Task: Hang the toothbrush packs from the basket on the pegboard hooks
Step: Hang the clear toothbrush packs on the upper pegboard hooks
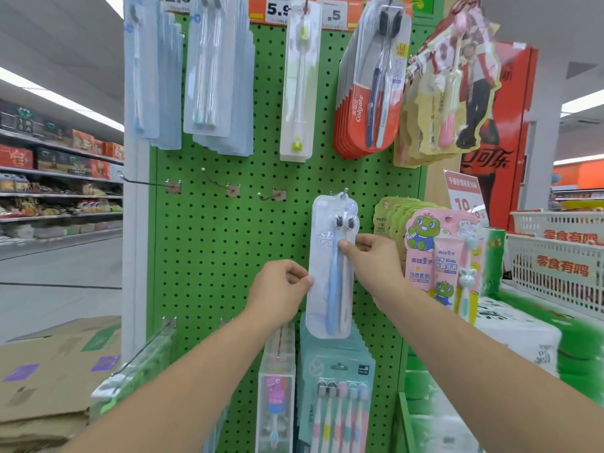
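Clear plastic toothbrush pack (333, 266) hanging on hook (345, 192), pinched at both edges: left hand (281, 287), right hand (372, 260). Bare green pegboard (209, 256) left of left hand.

**Bright, even store light; edges bent and smeared**

The scene is lit brightly and evenly from above by ceiling strips (62, 103), which are burned out to plain white at the left. Shadows are soft and short; faint ones are cast on the pegboard (209, 250) under the packs. Dull glare is seen on the clear pack (331, 282) at the centre. The centre is held in fair focus. Straight lines are bowed toward the edges by the wide lens. The lower right corner is smeared into green and white blotches, and the top right pack (454, 93) is blurred.
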